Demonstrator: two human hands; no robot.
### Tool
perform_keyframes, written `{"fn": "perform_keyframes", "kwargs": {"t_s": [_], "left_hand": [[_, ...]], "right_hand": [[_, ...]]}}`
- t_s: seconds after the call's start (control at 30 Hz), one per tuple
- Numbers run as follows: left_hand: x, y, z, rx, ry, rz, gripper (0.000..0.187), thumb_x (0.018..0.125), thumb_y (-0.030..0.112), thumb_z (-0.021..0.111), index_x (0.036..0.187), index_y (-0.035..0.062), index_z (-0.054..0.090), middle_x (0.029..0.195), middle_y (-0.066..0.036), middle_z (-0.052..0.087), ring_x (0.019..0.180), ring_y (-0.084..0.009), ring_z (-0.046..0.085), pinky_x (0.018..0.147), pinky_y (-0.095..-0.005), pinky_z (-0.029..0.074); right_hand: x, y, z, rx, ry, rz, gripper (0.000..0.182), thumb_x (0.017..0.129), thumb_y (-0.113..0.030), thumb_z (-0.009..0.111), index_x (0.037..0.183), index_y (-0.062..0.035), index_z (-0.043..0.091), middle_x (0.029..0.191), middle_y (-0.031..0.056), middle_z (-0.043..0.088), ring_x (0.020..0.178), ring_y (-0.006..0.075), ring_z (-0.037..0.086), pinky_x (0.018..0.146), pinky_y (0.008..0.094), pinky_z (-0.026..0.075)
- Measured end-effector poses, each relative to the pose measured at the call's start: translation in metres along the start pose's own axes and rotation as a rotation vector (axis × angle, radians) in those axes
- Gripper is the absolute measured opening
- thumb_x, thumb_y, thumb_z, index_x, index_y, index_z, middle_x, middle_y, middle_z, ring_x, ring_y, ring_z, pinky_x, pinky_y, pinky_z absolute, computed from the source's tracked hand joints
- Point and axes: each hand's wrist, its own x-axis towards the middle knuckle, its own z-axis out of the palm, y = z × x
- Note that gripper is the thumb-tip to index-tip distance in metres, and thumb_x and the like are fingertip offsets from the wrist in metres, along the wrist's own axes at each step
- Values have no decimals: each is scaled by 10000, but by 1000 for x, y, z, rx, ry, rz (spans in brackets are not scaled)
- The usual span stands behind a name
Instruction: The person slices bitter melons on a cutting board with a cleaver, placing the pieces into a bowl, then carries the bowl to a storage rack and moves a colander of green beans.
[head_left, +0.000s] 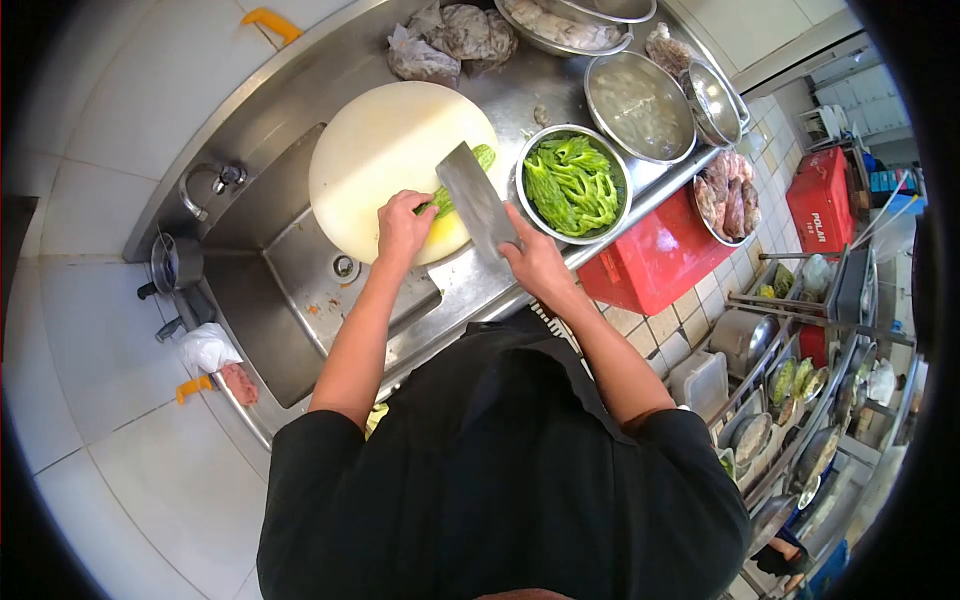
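Note:
My right hand (535,255) is closed around the handle of a broad cleaver (475,200). The blade lies across a green bumpy vegetable (484,156) on a round white cutting board (370,140). My left hand (403,222) presses its fingertips on the near-left part of the same vegetable, just left of the blade. Beside the board on the right stands a metal bowl (626,208) filled with green vegetable pieces (570,185).
A steel sink (260,310) lies under and left of the board. Behind are plastic bags (465,35) and a bowl of liquid (640,105). Red cooler (650,260) and meat bowl (727,200) are at the right, near a crowded shelf rack (820,320).

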Motion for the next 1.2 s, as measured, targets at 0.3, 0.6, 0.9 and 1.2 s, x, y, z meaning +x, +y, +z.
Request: {"fn": "perform_keyframes", "kwargs": {"t_s": [0.3, 0.6, 0.9, 1.2], "left_hand": [[-2, 7, -1, -3, 104, 48, 197, 773, 118, 821, 943, 22, 792, 976, -142, 756, 884, -320, 716, 840, -403, 580], [-1, 14, 9, 18, 137, 150, 222, 791, 135, 803, 987, 37, 767, 1043, -124, 748, 968, -317, 694, 894, -416, 553], [4, 21, 12, 50, 60, 14, 175, 794, 154, 804, 951, 78, 801, 1031, -89, 772, 973, -297, 694, 906, -418, 535], [-3, 9, 11, 78, 52, 5, 313, 843, 246, 800, 1108, 81, 772, 1128, -105, 739, 1077, -290, 655, 967, -422, 472]], "right_hand": [[-14, 32, 30, 114, -93, -61, 703, 939, -159, 700, 1588, -140, 430, 790, 236, 677, 683, 329, 655, 722, 425, 531], [-27, 13, -42, 98, -111, 127, 708, 927, -137, 699, 1584, -162, 437, 998, 299, 699, 866, 375, 684, 839, 433, 527], [9, 7, -34, 63, -95, 72, 682, 931, -188, 687, 1568, -133, 449, 1105, 337, 688, 1091, 473, 668, 953, 466, 515], [7, 22, 9, 139, -170, 60, 697, 944, -177, 693, 1585, -108, 428, 851, 258, 692, 833, 377, 693, 840, 443, 526]]}}
